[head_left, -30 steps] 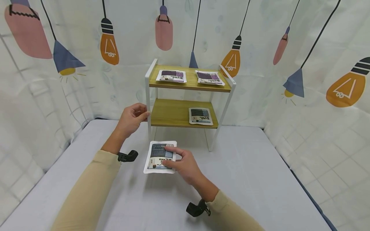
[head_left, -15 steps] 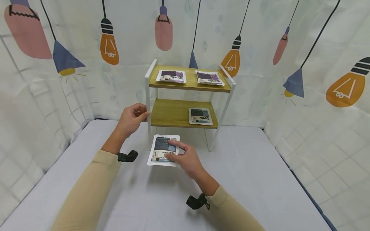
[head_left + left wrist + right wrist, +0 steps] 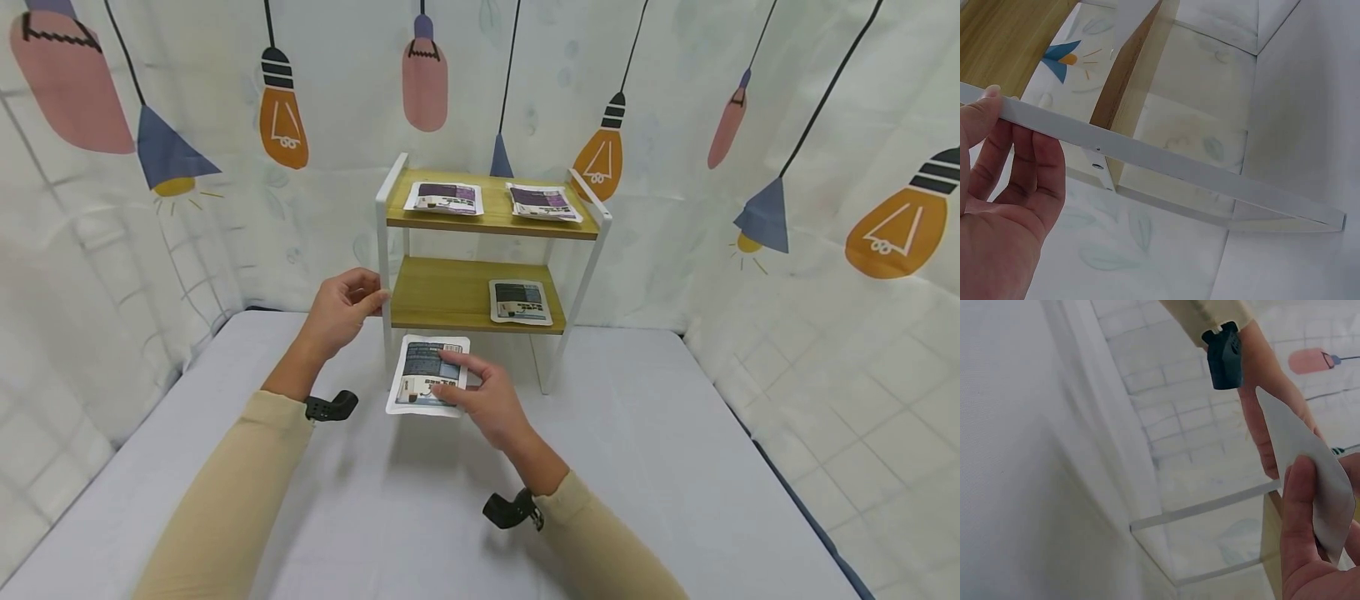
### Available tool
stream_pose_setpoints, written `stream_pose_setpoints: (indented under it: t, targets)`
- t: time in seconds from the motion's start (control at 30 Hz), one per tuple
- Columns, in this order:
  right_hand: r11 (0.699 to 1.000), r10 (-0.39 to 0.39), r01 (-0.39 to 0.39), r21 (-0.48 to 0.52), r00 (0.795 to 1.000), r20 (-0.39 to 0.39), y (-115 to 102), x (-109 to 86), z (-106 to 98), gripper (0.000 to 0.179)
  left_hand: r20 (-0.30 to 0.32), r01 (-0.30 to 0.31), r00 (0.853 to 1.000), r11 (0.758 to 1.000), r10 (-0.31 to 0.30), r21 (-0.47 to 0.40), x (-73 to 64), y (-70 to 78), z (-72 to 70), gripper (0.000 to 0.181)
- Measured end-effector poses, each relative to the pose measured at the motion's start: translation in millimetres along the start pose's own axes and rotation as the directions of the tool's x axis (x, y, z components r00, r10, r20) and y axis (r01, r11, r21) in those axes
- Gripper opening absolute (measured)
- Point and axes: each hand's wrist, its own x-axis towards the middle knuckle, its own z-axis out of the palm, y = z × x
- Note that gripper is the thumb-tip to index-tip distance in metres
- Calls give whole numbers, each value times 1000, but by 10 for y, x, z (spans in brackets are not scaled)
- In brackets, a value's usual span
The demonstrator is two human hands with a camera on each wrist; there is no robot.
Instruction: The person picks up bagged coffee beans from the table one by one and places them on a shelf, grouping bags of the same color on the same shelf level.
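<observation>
My left hand (image 3: 345,312) pinches the white side post (image 3: 1166,164) of a small two-tier shelf, thumb on one side and fingers on the other. In my right hand (image 3: 491,408) is a flat white-edged pouch (image 3: 418,375) with a dark blue printed label, held by its right edge above the table. It hovers just in front of the shelf's lower wooden board (image 3: 438,287). A similar blue-labelled pouch (image 3: 521,302) lies on the right part of that board. From the right wrist view, the pouch's plain pale underside (image 3: 1310,450) shows, with fingers on it.
Purple-labelled pouches lie on the upper board (image 3: 495,198), one at the left (image 3: 446,199) and what looks like a small stack at the right (image 3: 545,203). The shelf stands on a white-covered table (image 3: 637,467). A printed curtain (image 3: 330,208) hangs close behind.
My right hand has carried the pouch forward, towards the shelf and slightly right. The left hand stays on the post, and the shelf has not moved.
</observation>
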Motion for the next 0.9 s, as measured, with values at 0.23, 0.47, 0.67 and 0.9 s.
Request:
stream_pose_setpoints:
  t: [0.23, 0.47, 0.67, 0.9]
  targets:
    - [1000, -13, 13, 14, 1000, 9, -23, 67, -14, 52, -3, -7, 1000, 1000, 7, 0, 2, -5, -3, 27]
    - [1000, -16, 15, 21, 1000, 8, -52, 141, -24, 51, 0, 0, 1000, 1000, 0, 5, 6, -8, -5, 26]
    - [999, -6, 6, 34, 1000, 3, -79, 214, -42, 50, 0, -5, 1000, 1000, 5, 6, 8, -5, -6, 28]
    - [1000, 5, -4, 24, 1000, -8, -119, 287, -58, 50, -2, 0, 1000, 1000, 0, 17, 5, -1, 0, 26]
